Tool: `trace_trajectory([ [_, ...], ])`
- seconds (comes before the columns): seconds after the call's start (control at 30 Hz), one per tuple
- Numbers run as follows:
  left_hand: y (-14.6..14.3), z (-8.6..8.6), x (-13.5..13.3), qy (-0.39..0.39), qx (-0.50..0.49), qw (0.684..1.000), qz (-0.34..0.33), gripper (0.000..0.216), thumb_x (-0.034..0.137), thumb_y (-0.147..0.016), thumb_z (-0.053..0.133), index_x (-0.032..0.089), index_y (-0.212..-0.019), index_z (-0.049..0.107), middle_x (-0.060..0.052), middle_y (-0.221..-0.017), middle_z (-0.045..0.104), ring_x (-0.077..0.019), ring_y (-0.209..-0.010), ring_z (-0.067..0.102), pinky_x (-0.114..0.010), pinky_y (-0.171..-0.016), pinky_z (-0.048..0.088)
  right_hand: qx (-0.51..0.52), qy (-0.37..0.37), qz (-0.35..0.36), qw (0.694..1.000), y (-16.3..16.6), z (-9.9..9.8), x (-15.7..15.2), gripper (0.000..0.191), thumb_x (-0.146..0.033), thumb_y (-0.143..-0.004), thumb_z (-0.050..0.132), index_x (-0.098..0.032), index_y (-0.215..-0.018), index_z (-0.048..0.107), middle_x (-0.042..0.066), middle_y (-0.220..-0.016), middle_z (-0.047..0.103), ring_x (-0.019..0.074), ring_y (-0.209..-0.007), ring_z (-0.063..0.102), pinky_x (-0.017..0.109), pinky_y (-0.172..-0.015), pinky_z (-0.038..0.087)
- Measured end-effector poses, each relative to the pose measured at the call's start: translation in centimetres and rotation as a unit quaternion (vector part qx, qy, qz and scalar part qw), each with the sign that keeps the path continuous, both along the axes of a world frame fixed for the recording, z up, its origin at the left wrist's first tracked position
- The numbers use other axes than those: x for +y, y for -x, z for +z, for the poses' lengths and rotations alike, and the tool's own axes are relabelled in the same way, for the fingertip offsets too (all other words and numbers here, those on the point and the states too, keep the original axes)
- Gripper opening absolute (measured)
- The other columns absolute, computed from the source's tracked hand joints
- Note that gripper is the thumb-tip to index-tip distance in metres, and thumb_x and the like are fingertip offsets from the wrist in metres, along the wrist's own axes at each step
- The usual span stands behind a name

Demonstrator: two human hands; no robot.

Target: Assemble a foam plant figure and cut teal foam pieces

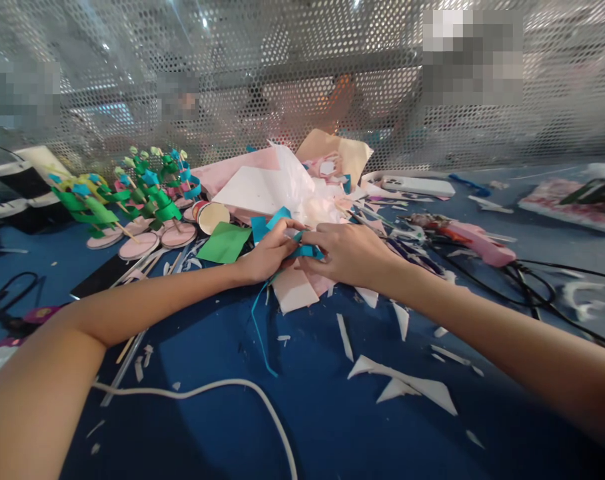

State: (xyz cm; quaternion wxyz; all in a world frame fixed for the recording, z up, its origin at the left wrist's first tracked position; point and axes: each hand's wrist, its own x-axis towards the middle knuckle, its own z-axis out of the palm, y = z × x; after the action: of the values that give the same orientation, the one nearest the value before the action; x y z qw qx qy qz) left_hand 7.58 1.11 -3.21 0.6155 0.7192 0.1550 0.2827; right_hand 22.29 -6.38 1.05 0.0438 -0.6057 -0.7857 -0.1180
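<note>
Both my hands meet over the middle of the blue table. My left hand [265, 259] pinches a blue paper strip [310, 251], whose looped part shows between the two hands. The fingers of my right hand [350, 250] are closed on the same strip from the other side. A thin blue trimming [257, 323] hangs below my left hand onto the table. Behind the left fingers lie blue paper pieces [259, 228], and a green paper square [225, 243] is just left of them. Pale pink card pieces [296, 290] lie below the hands.
Paper flowers on round pink bases [138, 246] stand at left. A pink glue gun [482, 243] with a black cord lies at right. White scraps [405, 383] and a white cable [222, 385] lie in front. Perforated metal panel [262, 80] stands behind the paper heap.
</note>
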Motion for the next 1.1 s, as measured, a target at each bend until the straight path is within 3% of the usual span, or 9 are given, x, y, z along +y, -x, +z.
trace_trajectory([
  [0.57,0.0,0.25,-0.22,-0.014,0.022,0.999,0.048,0.032,0.043,-0.086,0.046,0.018,-0.102,0.035,0.01,-0.046,0.036,-0.0043,-0.036,0.029,-0.017,-0.036,0.02,0.035,-0.002,-0.033,0.999,-0.14,0.21,0.31,0.029,-0.033,-0.079,0.044,-0.024,-0.097,0.065,0.005,-0.081,0.063,0.0176,-0.071,0.056,0.024,-0.053,0.022],
  [0.8,-0.03,0.73,-0.54,-0.026,0.039,0.997,0.062,0.025,0.037,-0.089,0.043,0.017,-0.1,0.034,0.012,-0.042,0.033,-0.0038,-0.033,0.026,-0.016,-0.036,0.018,0.077,-0.022,-0.002,0.997,-0.25,0.19,0.35,0.024,-0.028,-0.077,0.046,-0.016,-0.088,0.064,0.006,-0.075,0.062,0.0163,-0.067,0.054,0.025,-0.054,0.025],
  [1.1,-0.29,0.45,-0.27,-0.033,0.044,0.996,0.065,0.025,0.027,-0.083,0.054,0.014,-0.101,0.043,0.012,-0.04,0.034,-0.0031,-0.033,0.028,-0.017,-0.036,0.019,0.156,-0.023,0.015,0.987,-0.29,0.13,0.39,0.02,-0.02,-0.072,0.048,-0.014,-0.085,0.062,0.004,-0.064,0.059,0.0138,-0.057,0.049,0.023,-0.052,0.027],
])
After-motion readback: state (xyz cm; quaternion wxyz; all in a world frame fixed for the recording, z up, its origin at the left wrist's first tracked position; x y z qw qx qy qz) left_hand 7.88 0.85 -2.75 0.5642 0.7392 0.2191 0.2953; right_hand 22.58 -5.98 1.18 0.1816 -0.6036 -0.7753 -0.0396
